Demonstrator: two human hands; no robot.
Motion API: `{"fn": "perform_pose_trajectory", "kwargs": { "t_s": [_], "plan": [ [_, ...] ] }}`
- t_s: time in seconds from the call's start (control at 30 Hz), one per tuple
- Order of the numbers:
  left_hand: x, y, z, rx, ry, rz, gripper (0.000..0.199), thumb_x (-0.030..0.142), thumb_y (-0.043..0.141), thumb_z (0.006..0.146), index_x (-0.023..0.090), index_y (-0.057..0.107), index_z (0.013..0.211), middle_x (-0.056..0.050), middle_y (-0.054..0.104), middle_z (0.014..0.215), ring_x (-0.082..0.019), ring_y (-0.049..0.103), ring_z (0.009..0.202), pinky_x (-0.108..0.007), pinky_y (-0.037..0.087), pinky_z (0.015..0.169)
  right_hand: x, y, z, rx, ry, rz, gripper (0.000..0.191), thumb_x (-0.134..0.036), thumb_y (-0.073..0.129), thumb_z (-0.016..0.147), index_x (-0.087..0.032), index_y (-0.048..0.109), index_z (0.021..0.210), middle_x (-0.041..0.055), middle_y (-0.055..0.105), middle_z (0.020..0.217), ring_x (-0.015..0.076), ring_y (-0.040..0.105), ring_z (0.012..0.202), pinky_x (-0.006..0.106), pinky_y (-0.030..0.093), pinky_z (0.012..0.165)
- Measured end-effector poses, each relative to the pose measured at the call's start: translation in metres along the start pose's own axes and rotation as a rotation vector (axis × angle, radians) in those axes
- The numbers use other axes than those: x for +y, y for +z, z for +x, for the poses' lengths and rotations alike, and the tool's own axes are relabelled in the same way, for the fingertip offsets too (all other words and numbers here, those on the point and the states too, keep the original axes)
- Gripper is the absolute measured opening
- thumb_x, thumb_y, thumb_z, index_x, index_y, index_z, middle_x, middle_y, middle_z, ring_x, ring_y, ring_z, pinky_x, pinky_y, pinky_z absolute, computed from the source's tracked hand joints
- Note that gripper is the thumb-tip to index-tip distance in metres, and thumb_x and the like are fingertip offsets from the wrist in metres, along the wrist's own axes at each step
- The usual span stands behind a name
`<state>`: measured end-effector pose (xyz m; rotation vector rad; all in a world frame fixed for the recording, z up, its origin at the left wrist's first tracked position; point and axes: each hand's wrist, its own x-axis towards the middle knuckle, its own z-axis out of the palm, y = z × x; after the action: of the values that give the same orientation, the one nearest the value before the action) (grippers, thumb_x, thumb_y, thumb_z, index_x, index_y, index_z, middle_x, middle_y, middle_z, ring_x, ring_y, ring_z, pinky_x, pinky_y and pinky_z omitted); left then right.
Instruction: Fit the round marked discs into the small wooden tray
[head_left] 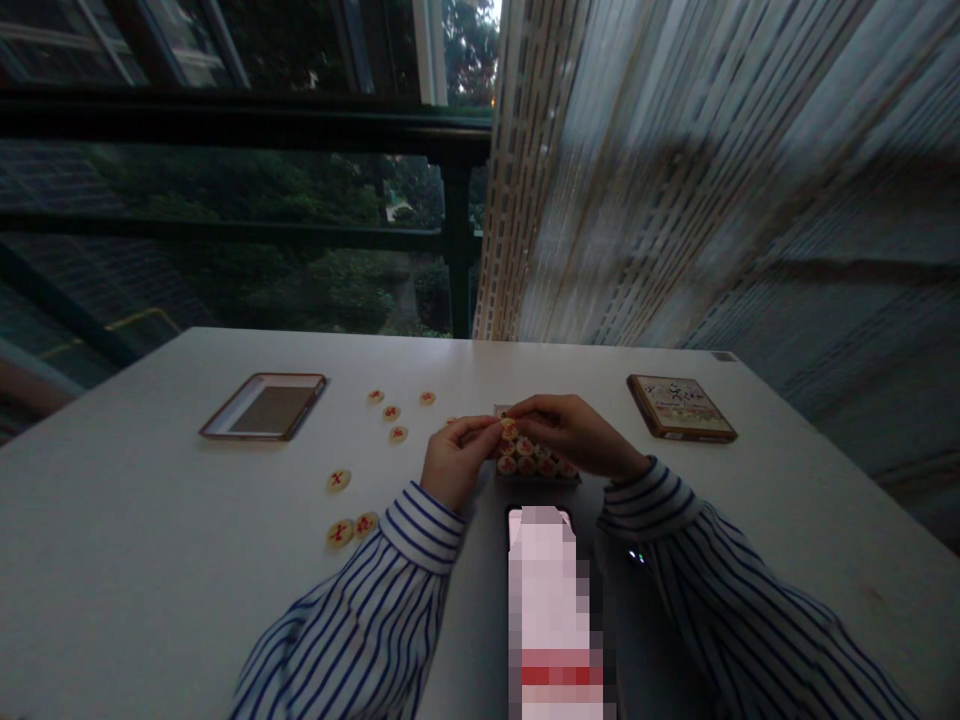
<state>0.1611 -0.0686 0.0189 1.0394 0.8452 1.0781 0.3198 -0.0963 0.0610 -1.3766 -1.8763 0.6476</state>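
Observation:
A small open box [538,480] holds rows of round Chinese chess pieces [526,466] with red characters. My left hand [454,462] reaches over its left side, thumb and fingers pinched at a Chinese chess piece [509,428]. From the right, my right hand [576,432] bends over the box, its fingers pinched together close to the left fingertips. What lies between the right fingertips is hidden. Several loose pieces lie left of my hands, among them a single piece [338,480] and a touching pair [340,533] beside my left sleeve.
A shallow brown-rimmed tray or lid [262,408] lies at the left of the white table [150,560]. A flat decorated box [681,408] is at the right. Directly in front of me is a phone [551,600] with a blurred screen. Railing and curtain stand beyond the table.

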Motion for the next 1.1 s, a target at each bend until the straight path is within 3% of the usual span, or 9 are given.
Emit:
{"fn": "perform_pose_trajectory", "kwargs": {
  "t_s": [0.17,0.3,0.5,0.6,0.73,1.1],
  "plan": [
    [-0.0033,-0.0008,0.0010,-0.040,-0.054,-0.126,0.029,0.026,0.073,0.059,0.013,0.067,0.084,-0.005,0.070,0.076,-0.012,0.063,0.065,-0.026,0.053,0.067,-0.0027,-0.0001,-0.0004,0.005,0.040,0.052,0.020,-0.030,0.055,0.078,-0.016,0.063,0.089,0.0036,0.067,0.082,0.0145,0.062,0.076,0.027,0.049,0.070],
    [-0.0027,-0.0002,0.0000,-0.058,-0.061,-0.173,0.029,0.025,0.073,0.060,0.013,0.068,0.085,-0.005,0.070,0.079,-0.011,0.063,0.067,-0.025,0.053,0.068,-0.0049,-0.0004,-0.0007,-0.034,0.037,0.093,0.022,-0.030,0.056,0.077,-0.016,0.063,0.093,0.0041,0.068,0.085,0.0150,0.062,0.079,0.029,0.049,0.074],
    [-0.0018,-0.0002,-0.0002,-0.025,-0.085,-0.136,0.028,0.026,0.075,0.056,0.011,0.066,0.077,-0.004,0.069,0.069,-0.011,0.062,0.060,-0.024,0.053,0.062,-0.0031,0.0002,-0.0004,-0.057,-0.001,0.065,0.021,-0.025,0.054,0.078,-0.017,0.065,0.094,0.0051,0.067,0.095,0.0157,0.061,0.088,0.031,0.046,0.083],
    [-0.0026,-0.0008,0.0002,-0.003,-0.086,-0.114,0.028,0.026,0.076,0.054,0.010,0.064,0.074,-0.003,0.067,0.065,-0.011,0.062,0.058,-0.023,0.052,0.059,-0.0038,0.0010,-0.0008,-0.057,0.001,0.065,0.021,-0.024,0.054,0.078,-0.017,0.064,0.095,0.0046,0.068,0.093,0.0151,0.062,0.086,0.030,0.047,0.080],
    [-0.0025,-0.0006,-0.0002,0.008,-0.079,-0.116,0.030,0.028,0.076,0.054,0.010,0.064,0.074,-0.005,0.068,0.068,-0.012,0.063,0.060,-0.025,0.053,0.060,-0.0062,0.0011,-0.0016,-0.035,-0.015,-0.008,0.018,-0.024,0.054,0.078,-0.016,0.063,0.092,0.0038,0.068,0.086,0.0141,0.062,0.080,0.027,0.048,0.075],
    [-0.0020,-0.0006,-0.0013,0.000,-0.086,-0.177,0.029,0.030,0.075,0.055,0.010,0.065,0.073,-0.005,0.069,0.068,-0.014,0.064,0.061,-0.029,0.054,0.066,-0.0094,0.0011,-0.0023,-0.030,-0.127,-0.280,0.022,-0.025,0.055,0.079,-0.019,0.063,0.098,0.0041,0.067,0.094,0.0150,0.060,0.085,0.027,0.044,0.077]
  ]
}}
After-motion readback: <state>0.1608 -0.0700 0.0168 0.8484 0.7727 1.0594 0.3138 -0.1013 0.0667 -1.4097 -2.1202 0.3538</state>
